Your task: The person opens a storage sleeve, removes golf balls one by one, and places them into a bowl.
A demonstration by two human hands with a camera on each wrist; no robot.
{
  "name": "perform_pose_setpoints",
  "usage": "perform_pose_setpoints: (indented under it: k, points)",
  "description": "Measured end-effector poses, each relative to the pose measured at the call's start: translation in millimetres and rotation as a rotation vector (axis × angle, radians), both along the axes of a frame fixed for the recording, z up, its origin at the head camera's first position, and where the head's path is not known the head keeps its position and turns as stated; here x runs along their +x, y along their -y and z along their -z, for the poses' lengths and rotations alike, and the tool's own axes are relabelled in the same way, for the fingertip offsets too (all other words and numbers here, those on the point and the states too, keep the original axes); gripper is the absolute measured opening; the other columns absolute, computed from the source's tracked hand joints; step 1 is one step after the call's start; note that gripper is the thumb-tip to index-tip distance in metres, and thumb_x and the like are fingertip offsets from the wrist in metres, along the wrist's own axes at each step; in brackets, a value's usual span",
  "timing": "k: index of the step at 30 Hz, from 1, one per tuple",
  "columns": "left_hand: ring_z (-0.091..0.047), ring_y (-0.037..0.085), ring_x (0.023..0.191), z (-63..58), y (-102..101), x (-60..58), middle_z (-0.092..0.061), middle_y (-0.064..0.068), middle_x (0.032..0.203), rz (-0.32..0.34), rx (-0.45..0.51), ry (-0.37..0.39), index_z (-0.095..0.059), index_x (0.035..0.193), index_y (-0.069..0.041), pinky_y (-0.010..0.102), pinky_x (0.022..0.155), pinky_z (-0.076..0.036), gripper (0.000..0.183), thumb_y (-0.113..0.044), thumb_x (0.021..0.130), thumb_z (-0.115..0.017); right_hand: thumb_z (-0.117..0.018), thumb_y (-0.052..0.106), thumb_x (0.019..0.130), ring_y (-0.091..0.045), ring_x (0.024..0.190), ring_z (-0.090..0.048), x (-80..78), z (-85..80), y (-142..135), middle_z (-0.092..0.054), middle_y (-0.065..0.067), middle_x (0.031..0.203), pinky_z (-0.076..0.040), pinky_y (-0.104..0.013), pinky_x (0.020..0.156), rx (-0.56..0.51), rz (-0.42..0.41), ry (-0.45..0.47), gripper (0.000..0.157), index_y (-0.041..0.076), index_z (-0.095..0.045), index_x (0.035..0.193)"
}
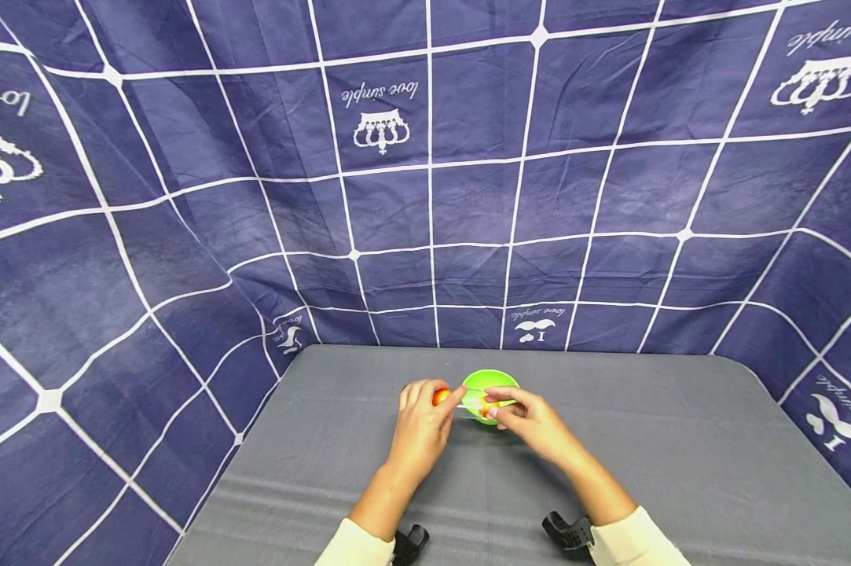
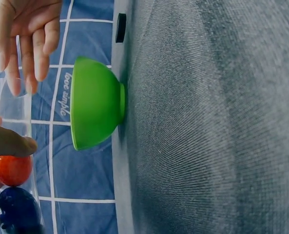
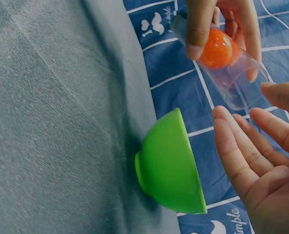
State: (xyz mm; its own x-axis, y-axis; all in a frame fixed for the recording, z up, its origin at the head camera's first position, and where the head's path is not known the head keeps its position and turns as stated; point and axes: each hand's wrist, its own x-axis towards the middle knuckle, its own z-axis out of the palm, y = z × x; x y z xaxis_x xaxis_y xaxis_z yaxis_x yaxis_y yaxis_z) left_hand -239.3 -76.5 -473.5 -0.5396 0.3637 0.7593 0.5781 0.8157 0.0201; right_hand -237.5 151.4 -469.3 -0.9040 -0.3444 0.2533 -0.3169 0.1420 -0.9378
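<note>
My left hand (image 1: 419,424) grips a clear tube (image 2: 10,105) between thumb and fingers, holding it above the table. Inside it are an orange ball (image 2: 12,169) and, behind that, a dark blue ball (image 2: 18,208). My right hand (image 3: 268,161) is beside the tube's far end, palm turned up, with fairly straight fingers and nothing in them. A green bowl (image 3: 171,168) stands upright on the table, just below and beyond both hands. In the head view, something orange (image 1: 491,407) shows over the bowl by the right fingertips, partly hidden by them.
Grey cloth covers the table (image 1: 644,456). A blue curtain (image 1: 467,204) with white lines hangs behind it and at both sides. Black wrist mounts (image 1: 570,533) sit at the cuffs of the pale sleeves (image 1: 637,542).
</note>
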Motion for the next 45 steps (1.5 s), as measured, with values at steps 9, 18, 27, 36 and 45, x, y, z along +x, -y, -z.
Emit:
perform_pose_setpoints:
  k: [9, 18, 27, 36, 45]
  points:
    - [-0.060, 0.026, 0.107, -1.5, -2, 1.8, -0.064, 0.003, 0.109, -0.019, -0.064, -0.023, -0.072, 0.119, -0.031, 0.050, 0.102, -0.044, 0.055, -0.006, 0.072, -0.084, -0.066, 0.009, 0.097, -0.008, 0.094, -0.072, 0.2, 6.2, 6, -0.060, -0.037, 0.126, -0.061, -0.038, 0.084, -0.063, 0.000, 0.015, 0.045, -0.012, -0.054, 0.134]
    - [-0.061, 0.026, 0.108, -5.2, -3, 3.5, -0.065, 0.003, 0.110, -0.010, -0.082, -0.049, -0.072, 0.119, -0.031, 0.052, 0.107, -0.043, 0.057, -0.002, 0.070, -0.080, -0.065, 0.006, 0.096, -0.006, 0.093, -0.072, 2.3, 6.7, 11, -0.057, -0.036, 0.128, -0.061, -0.035, 0.087, -0.125, 0.004, 0.073, 0.046, -0.016, -0.050, 0.134]
    - [-0.061, 0.027, 0.109, -4.1, -3, 2.9, -0.065, 0.003, 0.111, -0.010, -0.089, -0.038, -0.072, 0.119, -0.030, 0.053, 0.107, -0.043, 0.059, 0.001, 0.070, -0.079, -0.064, 0.004, 0.096, -0.006, 0.095, -0.072, 3.2, 6.9, 9, -0.056, -0.036, 0.127, -0.060, -0.031, 0.087, -0.138, -0.012, 0.074, 0.044, -0.015, -0.051, 0.133]
    - [-0.060, 0.028, 0.109, -3.8, -3, 3.0, -0.065, 0.003, 0.111, -0.014, -0.085, -0.034, -0.072, 0.119, -0.030, 0.052, 0.106, -0.043, 0.060, -0.001, 0.067, -0.082, -0.065, 0.005, 0.096, -0.003, 0.092, -0.072, 3.1, 5.2, 7, -0.060, -0.036, 0.124, -0.060, -0.024, 0.084, -0.114, -0.017, 0.073, 0.045, -0.017, -0.051, 0.133]
    - [-0.060, 0.028, 0.109, -2.8, -2, 2.6, -0.065, 0.004, 0.111, -0.005, -0.062, -0.023, -0.073, 0.119, -0.029, 0.052, 0.106, -0.043, 0.059, -0.002, 0.067, -0.082, -0.065, 0.007, 0.096, -0.007, 0.092, -0.073, 3.0, 5.0, 8, -0.060, -0.035, 0.126, -0.060, -0.028, 0.086, -0.082, 0.001, 0.076, 0.043, -0.014, -0.053, 0.132]
